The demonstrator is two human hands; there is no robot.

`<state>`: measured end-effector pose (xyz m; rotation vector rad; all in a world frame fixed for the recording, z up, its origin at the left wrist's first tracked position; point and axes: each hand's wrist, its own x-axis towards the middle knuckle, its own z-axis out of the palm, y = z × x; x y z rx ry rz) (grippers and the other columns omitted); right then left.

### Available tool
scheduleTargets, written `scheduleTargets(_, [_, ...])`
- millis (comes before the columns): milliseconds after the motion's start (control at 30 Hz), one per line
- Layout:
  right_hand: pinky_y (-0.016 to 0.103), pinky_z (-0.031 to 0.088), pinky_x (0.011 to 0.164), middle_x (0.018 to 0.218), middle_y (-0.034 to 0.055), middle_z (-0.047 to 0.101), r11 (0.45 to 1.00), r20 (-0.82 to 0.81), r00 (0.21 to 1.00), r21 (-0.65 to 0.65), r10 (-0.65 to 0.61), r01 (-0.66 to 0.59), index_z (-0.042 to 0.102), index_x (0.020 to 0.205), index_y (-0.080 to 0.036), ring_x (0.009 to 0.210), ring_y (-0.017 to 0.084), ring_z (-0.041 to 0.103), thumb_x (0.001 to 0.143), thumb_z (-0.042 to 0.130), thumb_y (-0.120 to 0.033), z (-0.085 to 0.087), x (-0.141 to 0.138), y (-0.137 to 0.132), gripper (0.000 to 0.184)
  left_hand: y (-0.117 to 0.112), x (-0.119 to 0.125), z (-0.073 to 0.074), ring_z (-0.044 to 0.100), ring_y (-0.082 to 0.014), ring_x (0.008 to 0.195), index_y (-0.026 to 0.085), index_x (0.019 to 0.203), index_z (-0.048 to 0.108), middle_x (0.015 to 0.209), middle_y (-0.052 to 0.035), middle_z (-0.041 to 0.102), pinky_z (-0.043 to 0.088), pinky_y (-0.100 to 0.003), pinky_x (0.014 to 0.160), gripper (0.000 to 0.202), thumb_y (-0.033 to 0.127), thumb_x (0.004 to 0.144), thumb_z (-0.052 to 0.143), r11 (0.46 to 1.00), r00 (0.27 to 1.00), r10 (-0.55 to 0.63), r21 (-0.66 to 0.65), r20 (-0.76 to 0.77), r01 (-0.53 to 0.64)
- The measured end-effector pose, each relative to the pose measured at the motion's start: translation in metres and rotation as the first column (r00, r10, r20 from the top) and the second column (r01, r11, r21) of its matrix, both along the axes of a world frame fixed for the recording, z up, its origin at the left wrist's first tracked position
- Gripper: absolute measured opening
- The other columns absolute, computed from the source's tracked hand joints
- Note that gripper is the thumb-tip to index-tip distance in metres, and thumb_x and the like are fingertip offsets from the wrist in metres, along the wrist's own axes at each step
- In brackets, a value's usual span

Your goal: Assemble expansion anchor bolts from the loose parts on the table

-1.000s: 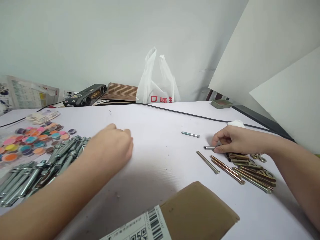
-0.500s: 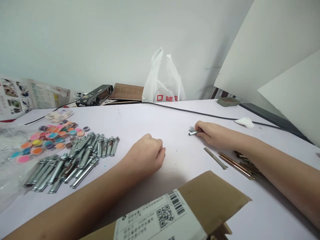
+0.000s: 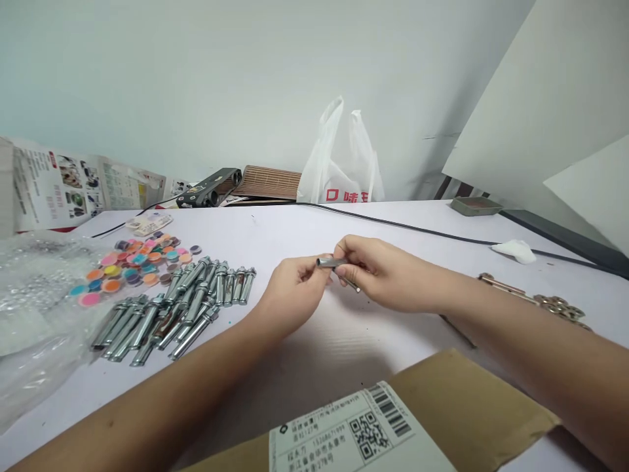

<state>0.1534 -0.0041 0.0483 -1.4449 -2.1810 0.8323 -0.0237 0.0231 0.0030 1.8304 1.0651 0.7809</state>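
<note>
Over the middle of the table, my right hand pinches a short silver metal tube between thumb and fingers. A thinner metal rod slants down to the right below it, close to the right thumb. My left hand is closed, its fingertips against the tube's left end; what lies inside its fingers is hidden. Left of that hand lies a pile of steel expansion bolts, some with rusty brown patches. Copper-coloured rods and metal washers are beyond my right forearm.
A cardboard box with a shipping label is at the near edge. Coloured discs and clear plastic wrap lie left. A black cable crosses the back, before a white plastic bag. A grey-green tray stands at back right.
My right hand has moved left from the right side, carrying the metal pieces to my left hand. The left hand has turned and its fingertips now meet the tube. The view has shifted slightly.
</note>
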Motion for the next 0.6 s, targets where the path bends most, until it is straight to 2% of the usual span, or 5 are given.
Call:
scheduleTargets(100, [0.024, 0.038, 0.053, 0.079, 0.0016, 0.062, 0.998, -0.13, 0.99, -0.043, -0.048, 0.043, 0.051, 0.093, -0.019, 0.063, 0.011, 0.05, 0.088, 0.05, -0.035, -0.002, -0.008, 0.005, 0.017, 0.004, -0.004, 0.004, 0.049, -0.0121, 0.06, 0.017, 0.077, 0.066, 0.068, 0.0008, 0.061, 0.035, -0.024, 0.055, 0.044, 0.051, 0.089, 0.04, 0.999, 0.999, 0.015, 0.045, 0.046, -0.017])
scheduleTargets(167, [0.025, 0.04, 0.055, 0.078, 0.0022, 0.063, 0.997, -0.187, 0.98, -0.038, -0.073, 0.068, 0.055, 0.089, -0.019, 0.066, 0.013, 0.054, 0.084, 0.057, -0.036, -0.001, -0.002, 0.008, 0.018, 0.007, -0.007, 0.007, 0.052, -0.0138, 0.067, 0.018, 0.084, 0.067, 0.073, -0.0003, 0.064, 0.039, -0.025, 0.061, 0.04, 0.047, 0.09, 0.04, 0.976, 0.999, 0.048, 0.212, 0.021, -0.051])
scheduleTargets(267, [0.027, 0.044, 0.057, 0.08, 0.0028, 0.066, 0.991, -0.225, 0.968, 0.045, -0.109, 0.122, 0.061, 0.088, -0.02, 0.072, 0.016, 0.059, 0.08, 0.064, -0.038, 0.004, 0.013, 0.014, 0.02, 0.014, -0.011, 0.009, 0.054, -0.0177, 0.08, 0.018, 0.081, 0.068, 0.078, -0.0034, 0.068, 0.041, -0.031, 0.077, 0.032, 0.038, 0.09, 0.046, 0.79, 0.984, 0.124, 0.613, -0.125, -0.021])
scheduleTargets(367, [0.029, 0.048, 0.061, 0.084, 0.0021, 0.067, 0.986, -0.206, 0.975, 0.126, -0.081, 0.109, 0.066, 0.091, -0.021, 0.074, 0.017, 0.061, 0.078, 0.066, -0.037, 0.005, 0.021, 0.018, 0.02, 0.02, -0.013, 0.007, 0.053, -0.0192, 0.082, 0.018, 0.073, 0.067, 0.076, -0.0051, 0.068, 0.041, -0.033, 0.082, 0.031, 0.035, 0.09, 0.048, 0.633, 0.954, 0.138, 0.764, -0.265, 0.121])
scheduleTargets(600, [0.03, 0.049, 0.066, 0.088, 0.0013, 0.068, 0.949, -0.096, 0.995, 0.311, -0.009, 0.038, 0.07, 0.097, -0.021, 0.074, 0.015, 0.059, 0.08, 0.062, -0.031, 0.002, 0.012, 0.018, 0.021, 0.019, -0.012, 0.001, 0.054, -0.0195, 0.086, 0.019, 0.071, 0.065, 0.074, -0.003, 0.066, 0.043, -0.031, 0.075, 0.028, 0.04, 0.086, 0.054, 0.799, 0.94, 0.104, 0.59, -0.324, 0.115])
